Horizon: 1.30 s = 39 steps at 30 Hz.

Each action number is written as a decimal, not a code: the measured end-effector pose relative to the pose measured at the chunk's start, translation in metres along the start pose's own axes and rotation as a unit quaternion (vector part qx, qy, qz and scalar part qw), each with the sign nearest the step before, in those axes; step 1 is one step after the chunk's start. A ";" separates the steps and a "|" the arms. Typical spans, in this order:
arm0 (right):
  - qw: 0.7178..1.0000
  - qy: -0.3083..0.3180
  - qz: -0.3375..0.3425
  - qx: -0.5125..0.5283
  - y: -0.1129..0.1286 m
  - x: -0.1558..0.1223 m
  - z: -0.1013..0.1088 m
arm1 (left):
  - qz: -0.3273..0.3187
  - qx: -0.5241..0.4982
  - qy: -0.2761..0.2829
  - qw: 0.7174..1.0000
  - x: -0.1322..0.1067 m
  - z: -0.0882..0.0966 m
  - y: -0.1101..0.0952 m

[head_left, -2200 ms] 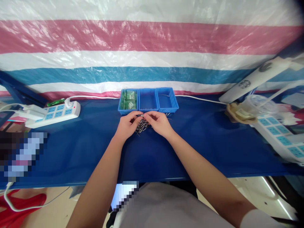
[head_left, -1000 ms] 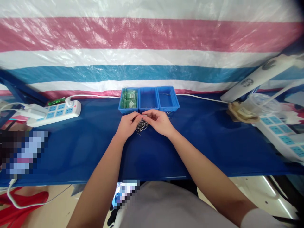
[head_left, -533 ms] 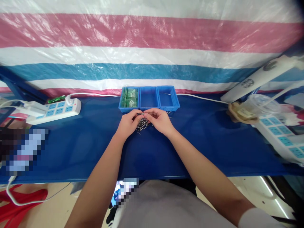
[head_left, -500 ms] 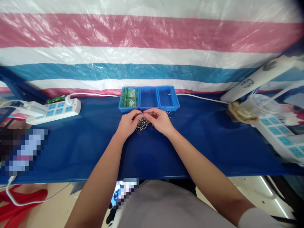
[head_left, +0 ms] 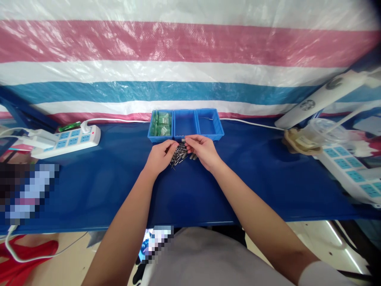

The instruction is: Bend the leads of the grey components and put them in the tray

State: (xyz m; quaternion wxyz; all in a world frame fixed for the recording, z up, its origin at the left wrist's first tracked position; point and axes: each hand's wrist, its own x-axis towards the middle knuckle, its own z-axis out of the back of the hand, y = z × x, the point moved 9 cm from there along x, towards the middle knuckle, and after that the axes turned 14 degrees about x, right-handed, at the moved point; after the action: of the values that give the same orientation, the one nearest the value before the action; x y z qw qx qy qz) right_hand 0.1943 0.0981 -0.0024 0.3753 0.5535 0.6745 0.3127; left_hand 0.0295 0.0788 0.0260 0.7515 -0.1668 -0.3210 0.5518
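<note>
A pile of thin metal pins and small metal cylinders (head_left: 179,155) lies on the blue table between my two hands. My left hand (head_left: 162,155) is at the pile's left side, thumb and fingertips pinched together; what they hold, if anything, is too small to make out. At the pile's right side, my right hand (head_left: 203,150) pinches a small silvery metal cylinder (head_left: 183,140) between thumb and forefinger. Just behind the hands stand three joined blue bins: the left bin (head_left: 160,139) has green-and-clear packets (head_left: 164,123), and the right bin (head_left: 219,129) contains a thin metal pin (head_left: 206,118).
A white power strip (head_left: 74,139) with plugs is on the left, above a pixelated phone-like object (head_left: 31,194). On the right are a clear plastic cup (head_left: 321,133), a second power strip (head_left: 351,171) and a slanted white tube (head_left: 318,99). Striped sheeting (head_left: 190,43) hangs behind the table.
My hands were fingertip to fingertip over the pile; now they are slightly apart. The right hand has drawn away to the right, and a small metal cylinder shows at its fingertips.
</note>
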 end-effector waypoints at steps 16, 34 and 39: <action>0.985 0.101 0.098 -0.104 0.010 -0.008 -0.020 | -0.046 -0.025 -0.051 0.997 0.000 0.006 -0.007; 0.828 0.058 0.255 -0.495 0.067 0.023 -0.057 | -0.017 0.017 -0.083 0.996 0.000 0.013 -0.003; 0.808 0.075 0.200 -0.549 0.052 0.050 -0.066 | -0.005 0.026 -0.086 0.996 0.000 0.014 0.000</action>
State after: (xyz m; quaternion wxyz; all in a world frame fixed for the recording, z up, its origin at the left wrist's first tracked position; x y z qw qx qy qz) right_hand 0.1591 0.1565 0.0674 0.4942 0.3528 0.2902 0.7396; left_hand 0.0200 0.0778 0.0364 0.7278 -0.0982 -0.3707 0.5686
